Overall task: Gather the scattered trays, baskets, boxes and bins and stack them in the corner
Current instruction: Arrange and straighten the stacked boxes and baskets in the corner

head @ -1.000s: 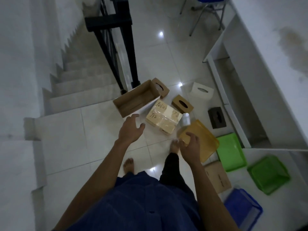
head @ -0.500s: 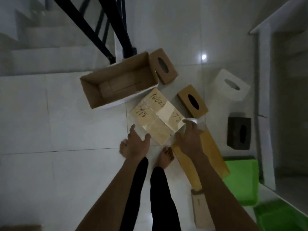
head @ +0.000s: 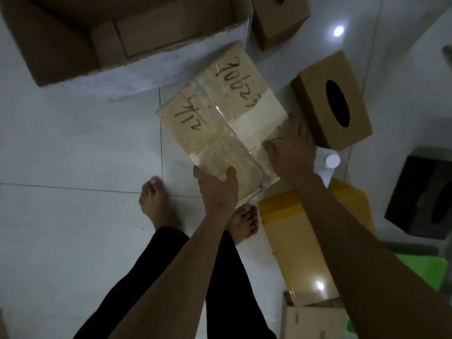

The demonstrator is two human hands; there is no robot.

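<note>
Change: half a second ago both of my hands hovered just short of the taped box; now both are on it, and the view has dropped much closer to the floor.
Meaning for the task: I judge the pick-up of this box is under way; carrying it to the corner stack is not yet done.
Left hand: arm stretched forward and down between my bare feet; it grips the box's nearest corner, thumb on top, the other fingers mostly hidden.
Right hand: arm reaching in from the right; thumb on the top face, fingers curled down over the right edge.
Taped box: tilted cardboard with handwriting under clear tape, held between my hands. I cannot tell whether it has left the floor.
Just beside, right: a yellow tray, its far corner hidden under the box; a brown tissue box close to my right hand.
Right edge: a black tissue box and a green tray.
Farthest: an open carton, lying just beyond the taped box.
</note>
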